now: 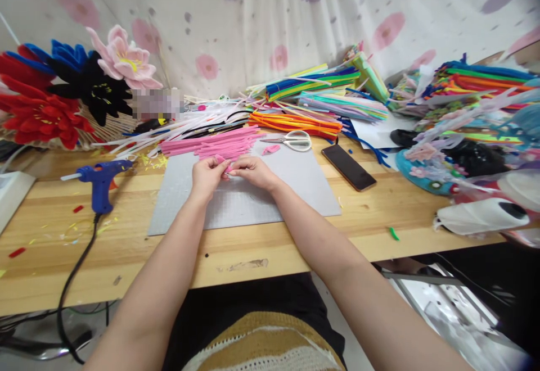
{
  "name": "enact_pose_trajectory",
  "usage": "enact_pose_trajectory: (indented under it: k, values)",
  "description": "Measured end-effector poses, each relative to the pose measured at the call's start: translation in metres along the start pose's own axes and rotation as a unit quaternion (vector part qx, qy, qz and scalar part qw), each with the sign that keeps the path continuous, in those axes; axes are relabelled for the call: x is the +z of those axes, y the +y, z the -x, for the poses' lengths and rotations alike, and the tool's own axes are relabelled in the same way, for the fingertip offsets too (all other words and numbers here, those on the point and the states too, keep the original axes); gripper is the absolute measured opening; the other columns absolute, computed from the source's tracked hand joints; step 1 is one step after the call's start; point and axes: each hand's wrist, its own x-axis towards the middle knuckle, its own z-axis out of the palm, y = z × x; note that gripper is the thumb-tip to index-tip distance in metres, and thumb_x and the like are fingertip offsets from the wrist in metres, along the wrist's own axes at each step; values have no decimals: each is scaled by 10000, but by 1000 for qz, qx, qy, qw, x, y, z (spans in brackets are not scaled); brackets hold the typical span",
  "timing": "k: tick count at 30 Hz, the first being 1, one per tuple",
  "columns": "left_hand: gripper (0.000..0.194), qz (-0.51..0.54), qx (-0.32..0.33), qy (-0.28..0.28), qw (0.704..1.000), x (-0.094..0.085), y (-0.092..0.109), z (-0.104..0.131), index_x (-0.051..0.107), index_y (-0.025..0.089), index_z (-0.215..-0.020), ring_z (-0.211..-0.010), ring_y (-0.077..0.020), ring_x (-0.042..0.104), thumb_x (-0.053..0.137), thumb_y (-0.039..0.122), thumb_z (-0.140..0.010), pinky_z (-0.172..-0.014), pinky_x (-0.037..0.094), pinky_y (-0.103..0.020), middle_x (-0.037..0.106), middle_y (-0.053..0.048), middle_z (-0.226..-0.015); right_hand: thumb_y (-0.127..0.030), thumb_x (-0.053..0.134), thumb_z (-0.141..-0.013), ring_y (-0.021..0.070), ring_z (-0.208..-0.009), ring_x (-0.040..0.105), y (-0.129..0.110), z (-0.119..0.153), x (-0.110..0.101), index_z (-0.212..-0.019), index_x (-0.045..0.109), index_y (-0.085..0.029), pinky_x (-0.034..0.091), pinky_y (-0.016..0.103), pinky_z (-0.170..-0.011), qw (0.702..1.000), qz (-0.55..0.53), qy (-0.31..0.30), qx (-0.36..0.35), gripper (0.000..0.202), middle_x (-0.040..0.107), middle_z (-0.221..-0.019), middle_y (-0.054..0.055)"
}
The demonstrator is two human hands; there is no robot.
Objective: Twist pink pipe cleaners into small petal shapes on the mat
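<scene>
Over the grey mat [253, 208], my left hand [207, 177] and my right hand [253, 172] meet with their fingers pinched together. Between them is a small piece of pink pipe cleaner [220, 159], mostly covered by the fingers. Just behind the hands lies a bundle of pink pipe cleaners [228, 141]. A shaped pink piece [271, 149] rests on the mat to the right, close to the scissors [295, 141], which have white handles.
A blue glue gun [101, 182] stands at left, its cord running off the table. Fuzzy flowers [126, 59] fill the back left. A phone [349, 167] lies right of the mat. Coloured pipe cleaner bundles [312, 83] line the back. A white thread spool [481, 216] sits at right.
</scene>
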Motion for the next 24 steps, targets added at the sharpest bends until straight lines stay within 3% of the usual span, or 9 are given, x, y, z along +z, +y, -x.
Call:
enact_pose_trajectory:
  k: [5,11,14,18,21,24]
  values:
    - [281,-3,-8,-4,1000,-2,-1,-2,523,144,-486,-380,-92,499,746,296,-565,-417,448,-219,527,30,-425,-356,660,-754,133,-717,509,-2,0,2,-644,662,-155,379,278,-755,998,68,7,-14,229,589,-653,14]
    - [271,76,-52,-56,994,-4,7,4,602,122,-614,-483,-67,502,754,346,-597,-474,499,-213,561,22,-557,-324,665,-741,119,-673,515,2,0,1,-686,662,-145,397,258,-679,1000,-13,24,2,187,595,-674,9]
    - [232,89,-72,-64,991,-4,11,6,603,114,-617,-483,-62,505,760,286,-612,-469,502,-200,565,19,-559,-323,670,-735,117,-678,522,4,0,2,-710,673,-145,406,255,-679,999,-23,30,16,180,603,-690,10]
    - [163,108,-141,-45,983,-3,12,3,588,102,-579,-416,-49,482,712,151,-673,-434,481,-174,550,15,-500,-369,665,-741,119,-684,522,5,0,5,-687,675,-149,412,257,-687,999,6,34,4,227,583,-670,12]
    - [135,134,-201,-76,967,-6,13,0,603,93,-596,-405,-35,480,665,97,-716,-435,474,-143,548,11,-494,-410,663,-737,119,-688,521,6,0,7,-698,678,-155,417,261,-694,999,1,35,-4,259,580,-673,10]
    - [122,158,-208,-106,959,-9,13,-1,615,100,-629,-417,-31,488,668,135,-733,-465,495,-143,546,19,-502,-425,670,-725,119,-709,531,7,-1,7,-730,678,-154,424,262,-707,999,-27,38,8,272,606,-716,14]
